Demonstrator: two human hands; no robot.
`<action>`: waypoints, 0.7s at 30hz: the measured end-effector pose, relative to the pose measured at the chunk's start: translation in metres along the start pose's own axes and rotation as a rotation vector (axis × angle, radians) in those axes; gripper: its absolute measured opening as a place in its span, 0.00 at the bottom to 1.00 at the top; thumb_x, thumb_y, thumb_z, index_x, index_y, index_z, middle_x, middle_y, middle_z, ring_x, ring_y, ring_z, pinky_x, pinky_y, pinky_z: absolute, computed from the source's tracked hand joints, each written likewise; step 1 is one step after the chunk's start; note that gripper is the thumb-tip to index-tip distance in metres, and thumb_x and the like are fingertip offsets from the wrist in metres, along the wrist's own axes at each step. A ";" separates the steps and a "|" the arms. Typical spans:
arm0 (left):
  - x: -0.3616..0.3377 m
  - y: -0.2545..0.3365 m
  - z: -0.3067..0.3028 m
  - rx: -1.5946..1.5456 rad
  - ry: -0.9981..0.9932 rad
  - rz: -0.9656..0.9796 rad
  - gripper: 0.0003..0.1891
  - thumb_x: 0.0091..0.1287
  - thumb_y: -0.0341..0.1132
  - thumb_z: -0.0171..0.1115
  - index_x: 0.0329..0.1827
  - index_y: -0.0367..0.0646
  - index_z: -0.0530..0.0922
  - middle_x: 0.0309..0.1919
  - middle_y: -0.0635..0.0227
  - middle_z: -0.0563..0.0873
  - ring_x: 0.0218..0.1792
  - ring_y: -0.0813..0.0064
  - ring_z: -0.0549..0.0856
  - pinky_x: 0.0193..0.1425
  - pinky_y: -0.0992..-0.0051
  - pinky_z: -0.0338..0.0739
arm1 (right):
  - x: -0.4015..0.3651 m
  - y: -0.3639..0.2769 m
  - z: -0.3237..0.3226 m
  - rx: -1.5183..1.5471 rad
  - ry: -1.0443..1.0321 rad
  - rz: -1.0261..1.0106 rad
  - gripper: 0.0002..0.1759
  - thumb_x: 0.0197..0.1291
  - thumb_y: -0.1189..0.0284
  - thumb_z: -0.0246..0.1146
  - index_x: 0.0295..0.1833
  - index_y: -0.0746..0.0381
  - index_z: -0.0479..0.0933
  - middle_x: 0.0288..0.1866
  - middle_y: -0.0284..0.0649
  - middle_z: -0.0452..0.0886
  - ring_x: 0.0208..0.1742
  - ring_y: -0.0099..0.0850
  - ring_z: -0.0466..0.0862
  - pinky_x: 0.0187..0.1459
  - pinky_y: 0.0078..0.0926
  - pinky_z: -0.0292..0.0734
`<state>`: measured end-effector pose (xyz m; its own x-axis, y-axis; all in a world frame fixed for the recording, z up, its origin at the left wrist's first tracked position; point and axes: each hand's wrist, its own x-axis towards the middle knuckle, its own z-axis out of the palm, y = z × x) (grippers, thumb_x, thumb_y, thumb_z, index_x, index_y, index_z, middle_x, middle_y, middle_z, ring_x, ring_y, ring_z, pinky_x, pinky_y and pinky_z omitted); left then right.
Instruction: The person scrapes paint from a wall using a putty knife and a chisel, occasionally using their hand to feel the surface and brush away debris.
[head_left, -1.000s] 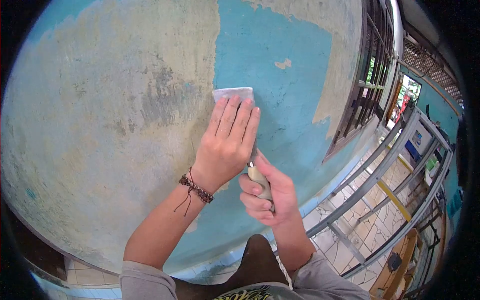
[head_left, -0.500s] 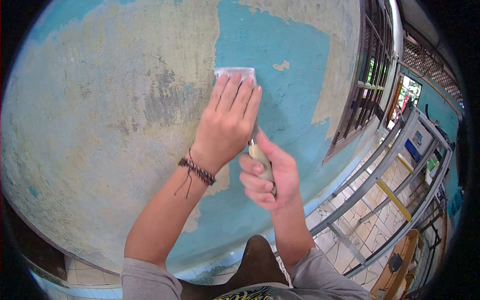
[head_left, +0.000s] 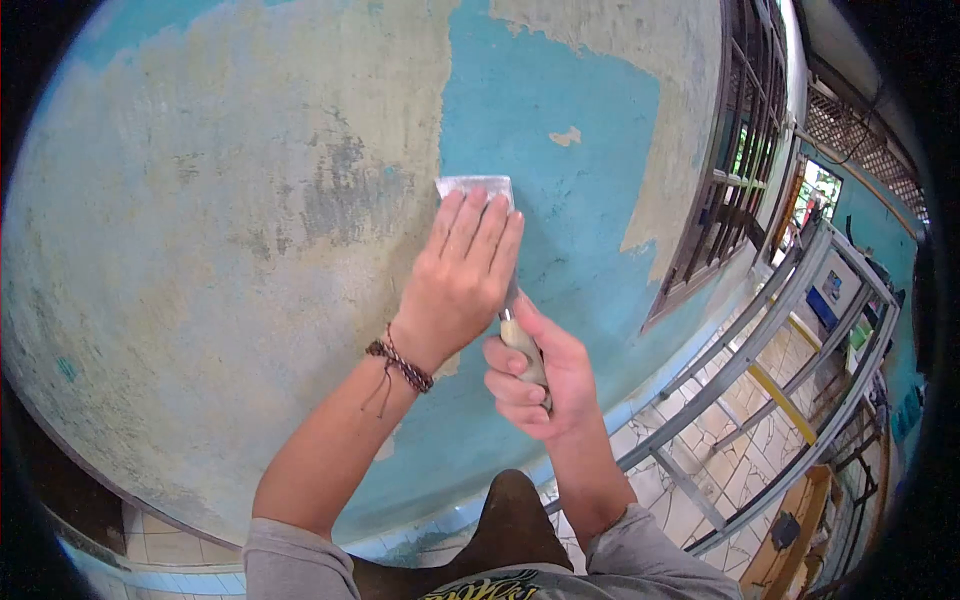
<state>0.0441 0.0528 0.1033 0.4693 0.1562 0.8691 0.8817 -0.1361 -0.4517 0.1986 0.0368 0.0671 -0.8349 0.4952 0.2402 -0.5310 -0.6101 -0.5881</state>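
Note:
A scraper [head_left: 492,184] with a wide metal blade and a pale handle lies against the wall [head_left: 560,230], its blade edge at the border between blue paint and bare plaster. My right hand [head_left: 545,375] is closed round the handle. Flat over the blade rests my left hand [head_left: 460,280], fingers stretched out and pressed on the metal, hiding most of it. A braided bracelet [head_left: 400,365] circles my left wrist. Blue paint covers the wall right of the blade, while the left side shows beige and grey plaster.
A barred window [head_left: 725,190] is set in the wall at the right. A metal ladder [head_left: 735,370] leans over the tiled floor [head_left: 650,490] on that side. Near the lower right lies a wooden box [head_left: 795,530] with items in it.
Both hands and the scraper have moved down the wall together. The grip on the handle and the flat left hand on the blade are unchanged.

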 end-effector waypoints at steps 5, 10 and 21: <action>0.017 -0.007 0.000 -0.021 0.003 -0.015 0.21 0.60 0.29 0.58 0.59 0.37 0.79 0.58 0.55 0.82 0.63 0.53 0.78 0.71 0.55 0.70 | 0.004 -0.016 0.005 0.079 -0.058 0.021 0.16 0.77 0.55 0.46 0.65 0.39 0.64 0.26 0.31 0.68 0.13 0.19 0.62 0.08 0.16 0.55; 0.005 -0.004 0.001 -0.018 -0.003 0.001 0.21 0.60 0.29 0.58 0.59 0.37 0.79 0.59 0.55 0.81 0.63 0.53 0.78 0.71 0.55 0.69 | 0.008 -0.003 0.001 0.033 -0.035 -0.018 0.15 0.76 0.55 0.47 0.65 0.39 0.64 0.26 0.30 0.69 0.13 0.18 0.63 0.08 0.15 0.56; 0.007 -0.005 0.002 -0.044 0.014 0.009 0.21 0.59 0.28 0.59 0.58 0.37 0.79 0.57 0.53 0.82 0.62 0.52 0.79 0.72 0.53 0.68 | 0.007 -0.002 0.001 -0.003 -0.015 0.000 0.15 0.76 0.55 0.47 0.64 0.39 0.65 0.25 0.30 0.69 0.13 0.19 0.63 0.08 0.16 0.56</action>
<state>0.0433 0.0562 0.1108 0.4761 0.1407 0.8681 0.8744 -0.1803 -0.4504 0.1934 0.0408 0.0703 -0.8368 0.4862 0.2517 -0.5309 -0.6080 -0.5903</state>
